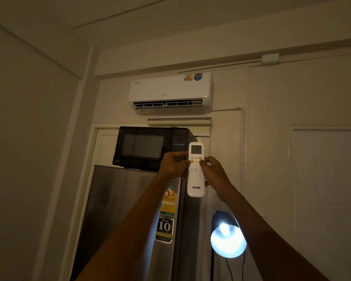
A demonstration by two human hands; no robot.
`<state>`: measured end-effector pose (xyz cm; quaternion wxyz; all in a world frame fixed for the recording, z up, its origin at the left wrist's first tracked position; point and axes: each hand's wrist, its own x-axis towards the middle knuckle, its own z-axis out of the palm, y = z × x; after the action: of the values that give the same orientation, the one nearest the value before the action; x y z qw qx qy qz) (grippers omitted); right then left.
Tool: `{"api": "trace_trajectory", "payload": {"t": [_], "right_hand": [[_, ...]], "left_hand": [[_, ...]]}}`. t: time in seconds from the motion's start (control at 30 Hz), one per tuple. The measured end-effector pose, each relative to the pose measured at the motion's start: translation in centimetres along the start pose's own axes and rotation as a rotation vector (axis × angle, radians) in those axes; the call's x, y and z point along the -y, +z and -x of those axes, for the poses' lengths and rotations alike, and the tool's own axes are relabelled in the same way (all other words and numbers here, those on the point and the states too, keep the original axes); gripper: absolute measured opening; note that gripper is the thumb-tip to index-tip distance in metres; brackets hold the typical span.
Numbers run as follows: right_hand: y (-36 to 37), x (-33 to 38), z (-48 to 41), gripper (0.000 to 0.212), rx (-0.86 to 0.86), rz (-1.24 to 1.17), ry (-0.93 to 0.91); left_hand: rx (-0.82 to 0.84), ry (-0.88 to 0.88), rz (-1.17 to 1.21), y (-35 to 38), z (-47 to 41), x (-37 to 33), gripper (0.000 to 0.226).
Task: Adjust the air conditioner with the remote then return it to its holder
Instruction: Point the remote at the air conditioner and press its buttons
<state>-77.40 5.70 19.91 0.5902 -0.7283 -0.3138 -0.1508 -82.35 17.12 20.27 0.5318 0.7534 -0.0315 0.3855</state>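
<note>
I hold a white AUX remote [195,179] upright at arm's length, its small screen at the top facing me. My left hand [173,164] grips its left edge, thumb near the orange button. My right hand [213,171] grips the right edge, thumb resting on the upper buttons. The white air conditioner [169,91] hangs high on the wall above, its louvre open. No remote holder is visible in this view.
A black microwave [148,148] sits on top of a grey fridge [130,209] directly behind the remote. A lit lamp [228,238] glows low to the right of the fridge, with a dark cable below. A white panelled wall stands at right.
</note>
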Motion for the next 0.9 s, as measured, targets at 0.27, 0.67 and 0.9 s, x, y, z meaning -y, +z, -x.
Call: {"api": "trace_trajectory", "payload": {"t": [0.27,0.67,0.9], "right_hand": [[0.4,0.4,0.2,0.034,-0.009,0.003,-0.006],[0.9,0.8,-0.1,0.033,-0.026,0.045,-0.028],[1.0,0.7,-0.4,0.032,-0.051,0.024,-0.029]], "left_hand": [[0.002,-0.005,-0.011,-0.5,0.2,-0.4,0.042],[0.009,-0.006,-0.026,-1.3,0.3,-0.8,0.041],[0.007,0.009,-0.019,-1.3,0.0,-1.0,0.042]]}}
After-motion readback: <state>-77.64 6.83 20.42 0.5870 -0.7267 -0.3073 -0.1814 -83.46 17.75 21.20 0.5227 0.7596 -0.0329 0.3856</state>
